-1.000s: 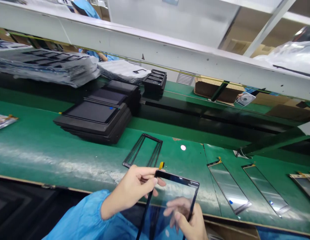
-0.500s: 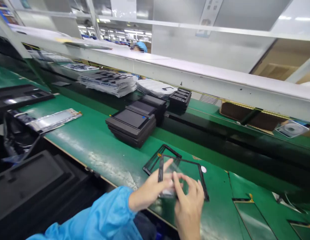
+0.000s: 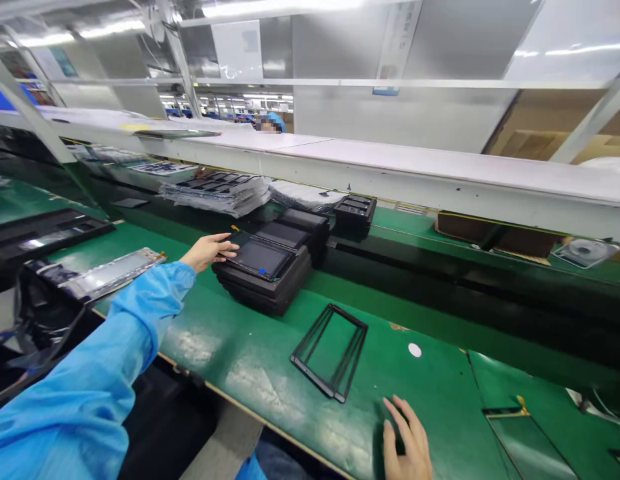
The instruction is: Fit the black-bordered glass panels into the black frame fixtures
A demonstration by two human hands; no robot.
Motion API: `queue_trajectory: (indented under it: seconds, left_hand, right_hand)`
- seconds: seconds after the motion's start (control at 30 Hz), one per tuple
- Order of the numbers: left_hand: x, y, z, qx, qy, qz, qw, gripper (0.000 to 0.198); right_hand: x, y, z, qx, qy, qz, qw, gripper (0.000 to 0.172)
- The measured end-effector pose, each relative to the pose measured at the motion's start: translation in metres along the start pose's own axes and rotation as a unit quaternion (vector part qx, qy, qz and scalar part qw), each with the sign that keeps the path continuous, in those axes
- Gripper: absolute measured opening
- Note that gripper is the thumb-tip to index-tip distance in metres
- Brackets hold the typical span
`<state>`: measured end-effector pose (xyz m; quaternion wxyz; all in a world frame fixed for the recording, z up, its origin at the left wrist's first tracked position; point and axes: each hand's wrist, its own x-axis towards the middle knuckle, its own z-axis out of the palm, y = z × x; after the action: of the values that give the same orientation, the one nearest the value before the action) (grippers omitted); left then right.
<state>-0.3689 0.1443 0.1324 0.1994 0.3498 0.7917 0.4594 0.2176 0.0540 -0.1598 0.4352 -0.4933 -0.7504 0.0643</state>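
Observation:
My left hand reaches out to the stack of black trays and pinches the left edge of a dark-bordered glass panel. The panel lies over the top tray; an orange tab shows at its far corner and a blue dot near its front edge. My right hand hovers low over the green bench, fingers apart, holding nothing. Between the two hands, thin black frames lie overlapped on the bench. A round white sticker is beyond my right hand.
Another glass panel with an orange tab lies at right. A silvery panel sits on the left, beside a black plastic bag. Behind are bagged stacks and a small black tray stack, beneath a white shelf.
Both hands were together on a clear black-bordered panel above the black frames. They have separated: my left went left to the tray stack, my right let go and moved down and right.

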Motion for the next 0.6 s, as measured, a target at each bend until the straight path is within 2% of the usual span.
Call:
queue_trajectory:
  seconds: [0.1, 0.2, 0.3, 0.4, 0.5, 0.6]
  left_hand:
    - [0.013, -0.009, 0.008, 0.123, 0.022, 0.014, 0.992, 0.033]
    - [0.016, -0.016, 0.019, 0.216, 0.016, 0.038, 0.976, 0.036]
    - [0.016, -0.019, 0.028, 0.272, 0.005, 0.057, 0.961, 0.042]
    - [0.011, -0.013, 0.029, 0.304, 0.006, 0.071, 0.950, 0.043]
    - [-0.003, 0.003, 0.031, 0.311, 0.022, 0.103, 0.945, 0.047]
    - [-0.033, 0.021, 0.052, 0.282, 0.022, 0.182, 0.942, 0.050]
  right_hand:
    - [0.001, -0.012, -0.002, 0.050, 0.014, 0.073, 0.996, 0.040]
    - [0.006, -0.026, -0.006, 0.070, 0.035, 0.123, 0.989, 0.045]
    - [0.007, -0.033, -0.005, 0.077, 0.037, 0.126, 0.988, 0.045]
    - [0.006, -0.037, -0.004, 0.077, 0.038, 0.119, 0.989, 0.042]
    - [0.008, -0.027, -0.016, 0.065, 0.044, 0.094, 0.992, 0.036]
    - [0.020, 0.011, -0.055, -0.014, 0.066, 0.094, 0.993, 0.043]
